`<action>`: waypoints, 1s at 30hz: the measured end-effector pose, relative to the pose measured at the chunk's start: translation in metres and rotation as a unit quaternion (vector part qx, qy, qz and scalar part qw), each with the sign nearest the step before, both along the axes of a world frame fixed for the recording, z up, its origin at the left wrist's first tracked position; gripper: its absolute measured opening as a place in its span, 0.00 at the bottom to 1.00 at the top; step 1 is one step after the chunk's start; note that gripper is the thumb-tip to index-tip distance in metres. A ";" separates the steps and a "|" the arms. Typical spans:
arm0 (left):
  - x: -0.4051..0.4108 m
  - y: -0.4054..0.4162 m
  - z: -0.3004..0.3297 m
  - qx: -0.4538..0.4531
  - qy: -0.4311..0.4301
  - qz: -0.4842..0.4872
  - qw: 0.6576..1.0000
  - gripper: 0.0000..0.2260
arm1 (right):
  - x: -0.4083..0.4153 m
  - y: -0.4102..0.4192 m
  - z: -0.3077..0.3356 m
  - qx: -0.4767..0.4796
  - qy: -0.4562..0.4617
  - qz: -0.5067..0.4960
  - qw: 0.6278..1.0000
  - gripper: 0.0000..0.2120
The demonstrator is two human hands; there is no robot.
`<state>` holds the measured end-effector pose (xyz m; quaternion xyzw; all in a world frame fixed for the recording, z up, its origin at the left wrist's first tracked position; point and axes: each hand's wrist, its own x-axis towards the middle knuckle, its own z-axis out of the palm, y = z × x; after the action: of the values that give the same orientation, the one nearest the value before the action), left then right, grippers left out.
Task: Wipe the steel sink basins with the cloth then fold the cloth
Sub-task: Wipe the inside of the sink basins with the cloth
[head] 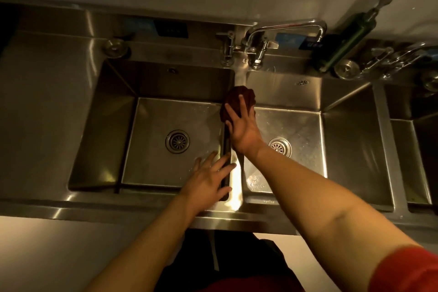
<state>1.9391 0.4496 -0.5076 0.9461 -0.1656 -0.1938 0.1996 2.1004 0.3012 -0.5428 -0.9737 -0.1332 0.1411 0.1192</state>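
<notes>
A dark brown cloth [239, 97] is bunched on the steel divider [235, 173] between the left basin [151, 149] and the right basin [305, 130]. My right hand [241, 128] presses down on the cloth with its fingers spread flat, near the divider's far end. My left hand [211, 180] lies flat with straight fingers on the near end of the divider, at the left basin's right edge. Both basin floors look wet, each with a round drain.
A chrome swivel faucet [284, 28] stands behind the divider, its spout over the right basin. A dark green pump bottle [343, 42] leans at the back right, beside metal plugs and a second tap. A steel drainboard [47, 102] lies left; a third basin [422, 137] lies right.
</notes>
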 end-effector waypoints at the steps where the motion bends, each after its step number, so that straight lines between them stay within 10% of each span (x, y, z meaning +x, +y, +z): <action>1: 0.004 0.001 -0.001 0.004 -0.002 -0.001 1.000 0.29 | 0.013 0.001 0.005 0.007 -0.004 -0.005 1.000 0.26; 12: -0.001 0.003 -0.003 0.040 0.041 -0.028 0.998 0.35 | 0.036 0.003 0.016 0.051 0.012 -0.020 0.998 0.25; 30: -0.093 0.147 0.010 0.040 0.060 -0.127 0.989 0.28 | -0.255 0.051 0.041 -0.115 0.035 -0.175 0.977 0.36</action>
<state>1.8465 0.5964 -0.4972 0.9114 -0.2644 -0.2804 0.1445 1.8457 0.3523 -0.5016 -0.9835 0.0605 0.1668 0.0340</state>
